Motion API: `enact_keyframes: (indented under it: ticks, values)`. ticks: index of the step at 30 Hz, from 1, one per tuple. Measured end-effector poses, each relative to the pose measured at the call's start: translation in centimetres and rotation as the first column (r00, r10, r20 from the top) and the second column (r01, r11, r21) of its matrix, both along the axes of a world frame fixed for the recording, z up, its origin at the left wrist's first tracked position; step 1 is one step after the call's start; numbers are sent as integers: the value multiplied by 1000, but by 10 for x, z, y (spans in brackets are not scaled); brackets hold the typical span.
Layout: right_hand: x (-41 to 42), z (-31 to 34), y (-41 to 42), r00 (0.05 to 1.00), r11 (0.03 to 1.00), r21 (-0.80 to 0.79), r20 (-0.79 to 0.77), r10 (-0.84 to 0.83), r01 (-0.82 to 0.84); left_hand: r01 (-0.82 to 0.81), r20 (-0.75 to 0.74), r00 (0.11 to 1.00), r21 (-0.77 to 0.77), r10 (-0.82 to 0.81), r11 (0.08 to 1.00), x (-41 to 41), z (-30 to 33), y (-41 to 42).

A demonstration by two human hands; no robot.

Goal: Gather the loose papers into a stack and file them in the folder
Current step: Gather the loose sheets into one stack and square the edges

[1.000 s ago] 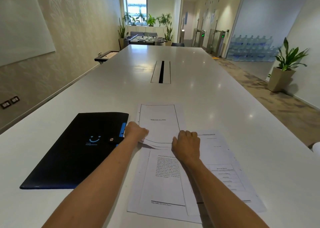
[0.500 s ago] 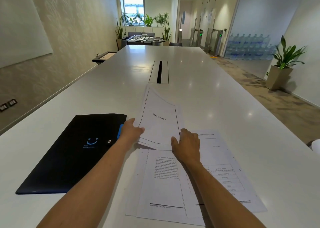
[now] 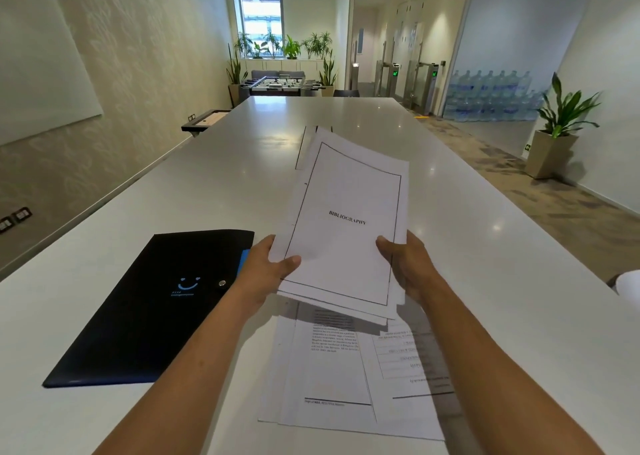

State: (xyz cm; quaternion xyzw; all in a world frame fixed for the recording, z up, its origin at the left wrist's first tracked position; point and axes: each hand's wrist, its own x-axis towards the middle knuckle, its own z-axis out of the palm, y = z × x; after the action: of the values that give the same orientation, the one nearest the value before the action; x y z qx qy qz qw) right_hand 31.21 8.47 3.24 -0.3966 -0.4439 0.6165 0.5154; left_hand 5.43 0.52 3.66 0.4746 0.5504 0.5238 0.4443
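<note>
Your left hand (image 3: 268,269) and right hand (image 3: 407,267) pinched a sheaf of papers (image 3: 346,226) above the table (image 3: 485,246). More loose sheets (image 3: 332,378) lay below, beside the closed folder (image 3: 152,305).

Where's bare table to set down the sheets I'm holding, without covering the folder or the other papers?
Bare table runs right of the right hand to the edge. More lies beyond the held sheets, toward the slot, and far-left of the folder. Crowded: the loose papers directly below, with the folder close beside the left hand.
</note>
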Motion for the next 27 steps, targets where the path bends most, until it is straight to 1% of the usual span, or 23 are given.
enact_keyframes:
  ticks: [2,3,5,7,9,11,13,15,18,20,22,25,27]
  values:
    - [3,5,-5,1000,998,62,-18,6,-5,19,-72,997,-32,-21,999,0,-3,-2]
    - [3,7,-9,1000,994,107,14,-6,4,31,-98,995,-30,-34,999,0,-3,-2]
    - [5,13,-15,983,971,231,154,-97,60,61,-104,993,-16,-63,998,0,0,-4]
    - [7,21,-22,959,934,349,230,-168,80,51,-101,994,15,-49,999,1,9,-4]
    - [9,32,-28,943,899,432,265,-203,73,8,-127,992,90,4,996,6,23,-2]
    - [9,45,-33,933,863,500,276,-232,66,-34,-166,984,203,69,979,14,38,0]
    - [8,58,-38,930,830,551,256,-264,84,-67,-172,977,307,124,949,25,52,0]
    - [10,66,-43,924,793,599,232,-303,110,-96,-173,970,370,170,924,31,60,0]
    - [17,65,-49,901,786,606,266,-343,120,-110,-137,974,408,180,906,35,59,-1]
    - [17,57,-52,881,823,559,333,-337,103,-131,-74,981,416,177,900,36,53,-2]
    - [12,49,-56,867,853,508,368,-337,116,-149,-57,980,413,188,898,42,48,-3]
    - [-1,37,-63,866,855,469,309,-394,222,-170,-108,967,409,232,897,52,41,-3]
    - [-7,30,-68,851,858,432,304,-427,276,-200,-102,960,397,260,896,55,36,-1]
